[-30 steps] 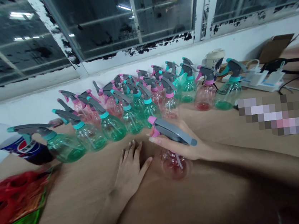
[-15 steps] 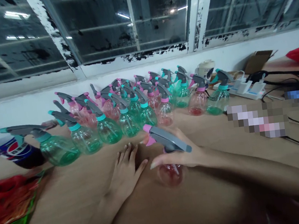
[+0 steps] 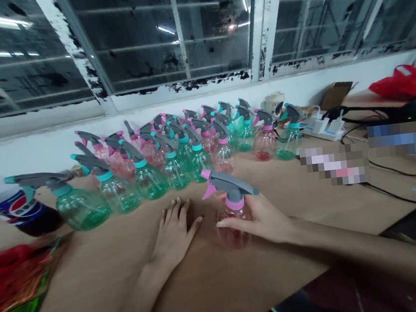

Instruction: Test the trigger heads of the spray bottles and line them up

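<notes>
the right hand [image 3: 263, 217] wraps the pink spray bottle [image 3: 233, 218] standing on the table [image 3: 215, 285], seemingly gripping it, while the left hand [image 3: 174, 235] lies flat, fingers spread, just beside it.

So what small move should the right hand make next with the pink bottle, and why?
Probably slide the pink spray bottle forward to the rows of spray bottles. The right hand grips its body, it stands upright and alone, and the left hand lies flat on the table.

Pink spray bottle [image 3: 234, 218] seemingly more upright
</notes>
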The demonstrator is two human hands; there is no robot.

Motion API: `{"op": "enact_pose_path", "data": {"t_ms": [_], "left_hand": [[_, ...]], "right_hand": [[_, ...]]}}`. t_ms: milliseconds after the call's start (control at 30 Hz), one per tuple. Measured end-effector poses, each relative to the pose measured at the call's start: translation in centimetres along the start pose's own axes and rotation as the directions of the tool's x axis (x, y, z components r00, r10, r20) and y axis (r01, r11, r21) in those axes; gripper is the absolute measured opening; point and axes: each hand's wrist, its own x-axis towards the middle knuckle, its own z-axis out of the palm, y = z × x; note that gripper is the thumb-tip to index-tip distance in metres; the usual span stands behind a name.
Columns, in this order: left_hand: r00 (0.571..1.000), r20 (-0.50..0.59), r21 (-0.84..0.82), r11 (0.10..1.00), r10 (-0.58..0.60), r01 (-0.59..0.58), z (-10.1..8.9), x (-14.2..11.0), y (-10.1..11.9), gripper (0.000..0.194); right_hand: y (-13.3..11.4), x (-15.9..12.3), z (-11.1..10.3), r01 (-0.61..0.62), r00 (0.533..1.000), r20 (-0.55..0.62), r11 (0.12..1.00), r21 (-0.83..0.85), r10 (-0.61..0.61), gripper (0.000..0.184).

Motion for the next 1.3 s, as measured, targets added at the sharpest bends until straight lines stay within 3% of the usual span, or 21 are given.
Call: {"op": "enact_pose_path", "data": {"t_ms": [200, 367, 467, 567, 733, 867, 1033, 1300], "left_hand": [[0.998, -0.053, 0.002, 0.999, 0.035, -0.035, 0.6, -0.1, -0.2, 0.057], [0.998, -0.062, 0.004, 1.0, 0.028, -0.028, 0.9, -0.1, -0.1, 0.056], [0.997, -0.08, 0.002, 1.0, 0.02, -0.02, 0.8, 0.0, -0.1, 0.056], [0.995, -0.097, -0.012, 1.0, 0.023, -0.024, 0.8, 0.0, -0.2, 0.056], [0.99, -0.134, -0.064, 0.996, 0.047, -0.056, 1.1, 0.1, -0.4, 0.059], [0.989, -0.146, -0.091, 0.995, 0.033, -0.046, 1.1, 0.1, -0.7, 0.059], [0.989, -0.143, -0.102, 0.993, 0.042, -0.057, 0.9, -0.1, -0.7, 0.057], [0.985, -0.17, -0.108, 0.993, 0.036, -0.054, 2.0, -0.4, -1.2, 0.052]], "right_hand": [[-0.5, -1.2, -1.0, -0.026, 0.988, 0.151, 0.997, -0.076, 0.037, 0.051], [0.4, -2.6, -3.7, 0.037, 0.978, 0.208, 0.978, -0.205, 0.006, 0.064], [2.5, -2.6, -6.0, -0.006, 0.994, 0.102, 0.943, -0.332, 0.042, 0.081], [5.2, -1.7, -8.3, -0.087, 0.996, -0.026, 0.888, -0.452, 0.085, 0.074], [9.8, 2.0, -10.7, -0.362, 0.93, -0.243, 0.793, -0.49, 0.275, 0.068], [12.3, 5.4, -10.7, -0.459, 0.881, -0.352, 0.754, -0.471, 0.316, 0.067], [13.0, 8.5, -10.4, -0.547, 0.826, -0.403, 0.731, -0.407, 0.394, 0.056], [14.1, 10.5, -10.1, -0.53, 0.836, -0.392, 0.746, -0.403, 0.383, 0.062]]}}
